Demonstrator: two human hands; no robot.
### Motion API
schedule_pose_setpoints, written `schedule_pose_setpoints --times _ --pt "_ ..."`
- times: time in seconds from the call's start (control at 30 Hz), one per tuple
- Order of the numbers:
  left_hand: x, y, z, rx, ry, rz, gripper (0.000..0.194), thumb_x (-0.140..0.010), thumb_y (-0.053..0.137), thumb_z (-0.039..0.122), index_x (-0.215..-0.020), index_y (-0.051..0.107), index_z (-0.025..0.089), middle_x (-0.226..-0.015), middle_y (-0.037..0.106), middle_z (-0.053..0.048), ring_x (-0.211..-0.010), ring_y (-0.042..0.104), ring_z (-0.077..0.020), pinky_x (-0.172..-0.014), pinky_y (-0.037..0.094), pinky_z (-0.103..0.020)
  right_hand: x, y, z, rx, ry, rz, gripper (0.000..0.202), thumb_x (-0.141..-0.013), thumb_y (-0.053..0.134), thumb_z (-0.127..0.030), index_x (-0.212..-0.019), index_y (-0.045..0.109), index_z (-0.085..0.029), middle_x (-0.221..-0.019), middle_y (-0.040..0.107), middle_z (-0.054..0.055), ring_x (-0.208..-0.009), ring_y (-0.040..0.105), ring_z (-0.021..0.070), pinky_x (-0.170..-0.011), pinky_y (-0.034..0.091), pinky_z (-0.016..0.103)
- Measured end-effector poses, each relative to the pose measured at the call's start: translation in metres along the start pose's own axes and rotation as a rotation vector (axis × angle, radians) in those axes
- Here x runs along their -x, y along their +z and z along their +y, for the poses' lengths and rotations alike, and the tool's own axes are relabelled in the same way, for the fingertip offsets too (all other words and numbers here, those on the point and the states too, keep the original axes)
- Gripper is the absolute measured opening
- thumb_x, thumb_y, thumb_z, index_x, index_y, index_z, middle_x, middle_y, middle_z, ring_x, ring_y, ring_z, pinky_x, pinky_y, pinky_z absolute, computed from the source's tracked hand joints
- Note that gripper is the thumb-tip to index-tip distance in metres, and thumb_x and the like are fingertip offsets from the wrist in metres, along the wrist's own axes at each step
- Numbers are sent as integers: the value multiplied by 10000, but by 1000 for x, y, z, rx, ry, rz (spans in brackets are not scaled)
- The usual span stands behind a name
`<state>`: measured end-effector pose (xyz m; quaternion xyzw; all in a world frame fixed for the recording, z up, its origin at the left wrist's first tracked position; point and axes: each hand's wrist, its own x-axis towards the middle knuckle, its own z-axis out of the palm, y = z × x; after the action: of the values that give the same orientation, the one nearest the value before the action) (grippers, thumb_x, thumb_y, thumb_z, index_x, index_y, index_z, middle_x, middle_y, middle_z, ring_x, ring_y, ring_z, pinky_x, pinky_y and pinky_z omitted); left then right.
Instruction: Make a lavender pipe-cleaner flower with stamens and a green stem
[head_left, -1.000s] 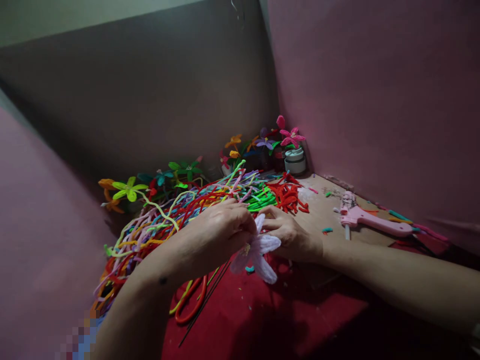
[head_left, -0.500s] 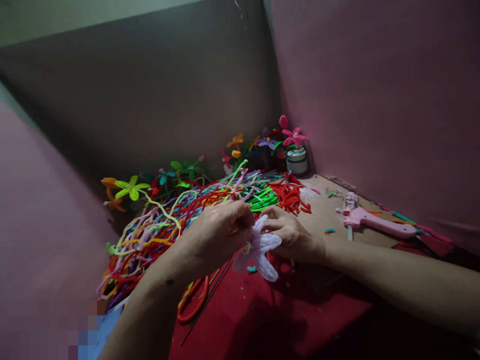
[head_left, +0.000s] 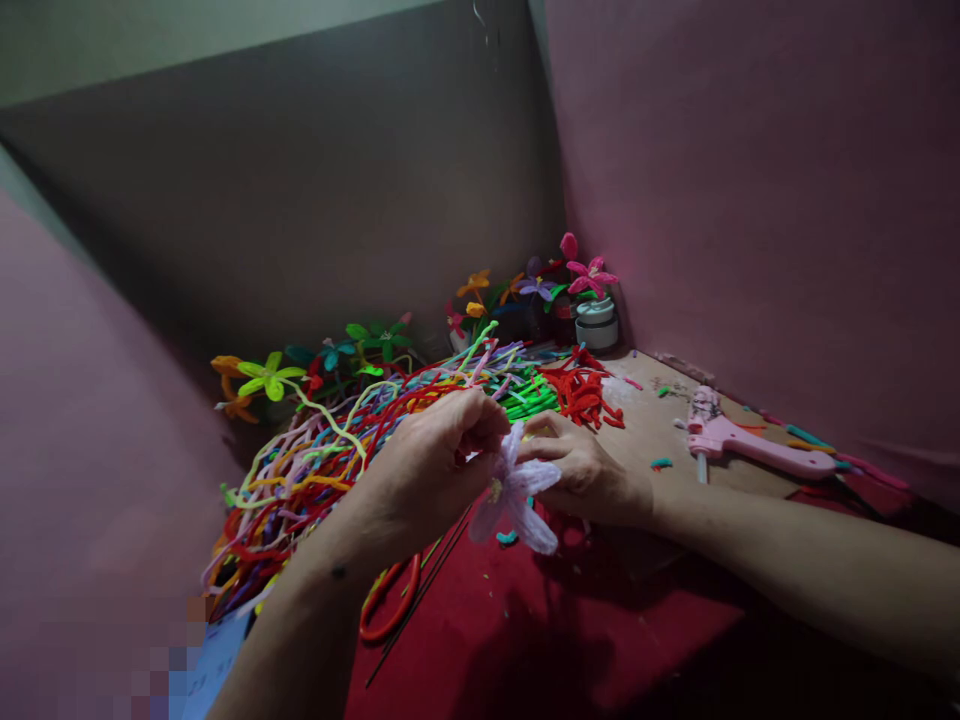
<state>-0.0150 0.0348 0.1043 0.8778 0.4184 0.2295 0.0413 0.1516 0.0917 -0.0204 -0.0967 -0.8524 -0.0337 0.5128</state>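
A pale lilac fuzzy flower [head_left: 525, 488] with a small yellowish centre faces me over the red surface. My left hand [head_left: 450, 440] is closed at the flower's upper left, its fingertips curled behind the petals. From the right, my right hand [head_left: 581, 465] reaches in with bent fingers closed behind the flower. The flower's stem and the exact fingertip contact are hidden. Beyond my hands lie a bundle of green stems [head_left: 531, 398] and a pile of short red pieces [head_left: 581, 392].
Many coloured fuzzy stems [head_left: 322, 450] heap at the left. Red-handled scissors [head_left: 391, 630] and thin dark rods [head_left: 420, 605] lie in front. A pink glue gun [head_left: 765, 445] rests right. Finished flowers [head_left: 271, 377] and a lidded jar [head_left: 597, 325] stand behind.
The lilac flower has tilted slightly between my hands, and my left hand's fingers have shifted a little. The whole view has moved slightly.
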Motion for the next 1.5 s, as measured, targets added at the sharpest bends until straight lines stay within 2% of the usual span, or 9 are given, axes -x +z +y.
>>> schedule_pose_setpoints --times 0.2,0.33,0.47,0.57,0.7,0.77,0.97,1.2,1.5 --pt "1 -1 1 87 -52 -39 102 -699 524 91 -717 574 179 -666 600 17 -587 511 -93 -552 407 -206 -5 -4 -4 -30 18 -23 68 -801 553 -164 -757 586 -205 -822 665 18 -880 481 158 -798 419 331" --pt "4 -2 -2 445 -112 -62 78 -746 535 134 -766 602 170 -729 644 -37 -666 587 -137 -622 470 -254 -6 -5 -6 -68 11 -19 131 -818 512 -156 -717 580 -206 -782 654 18 -813 479 157 -789 415 342" --pt "7 -3 -9 744 -273 12 104 -715 620 207 -804 625 152 -713 646 -58 -628 601 -153 -581 483 -266 -6 -6 -7 -74 5 -7 139 -819 506 -151 -727 592 -210 -796 653 20 -823 480 160 -784 417 344" --pt "5 0 -13 754 -358 -23 103 -683 653 215 -763 666 152 -679 642 -43 -589 579 -133 -553 463 -244 -7 -6 -8 -77 -12 -3 121 -811 518 -141 -743 595 -206 -802 654 18 -831 478 160 -783 419 342" --pt "1 6 -13 855 -405 -298 119 -680 636 193 -770 710 169 -729 676 -60 -655 598 -158 -637 467 -283 -8 -6 -10 -73 -23 9 120 -800 539 -143 -706 592 -195 -752 647 18 -831 474 170 -755 429 335" --pt "-1 9 -12 921 -425 -375 134 -676 635 178 -783 715 170 -742 684 -65 -666 601 -162 -664 459 -295 -8 -6 -10 -67 -24 7 119 -798 549 -149 -696 591 -194 -733 641 16 -825 483 170 -753 431 334" --pt "-5 14 -8 1018 -485 -394 101 -639 674 163 -734 672 130 -681 645 -40 -608 563 -121 -612 416 -246 -4 -3 -8 -45 -8 -10 112 -784 562 -141 -687 586 -190 -703 629 18 -819 493 174 -744 426 329" --pt "-10 18 -4 1036 -538 -363 200 -588 721 173 -714 579 111 -674 596 -12 -612 523 -97 -606 381 -224 -1 1 -3 -80 -43 29 123 -755 567 -115 -652 555 -181 -714 638 9 -765 506 161 -744 414 344" --pt "-14 10 1 1076 -427 -501 559 -617 672 109 -1149 517 181 -824 627 -50 -757 581 -168 -658 420 -278 0 0 -4 -42 -4 -8 154 -781 525 -160 -647 594 -192 -668 590 3 -741 542 149 -767 441 350"
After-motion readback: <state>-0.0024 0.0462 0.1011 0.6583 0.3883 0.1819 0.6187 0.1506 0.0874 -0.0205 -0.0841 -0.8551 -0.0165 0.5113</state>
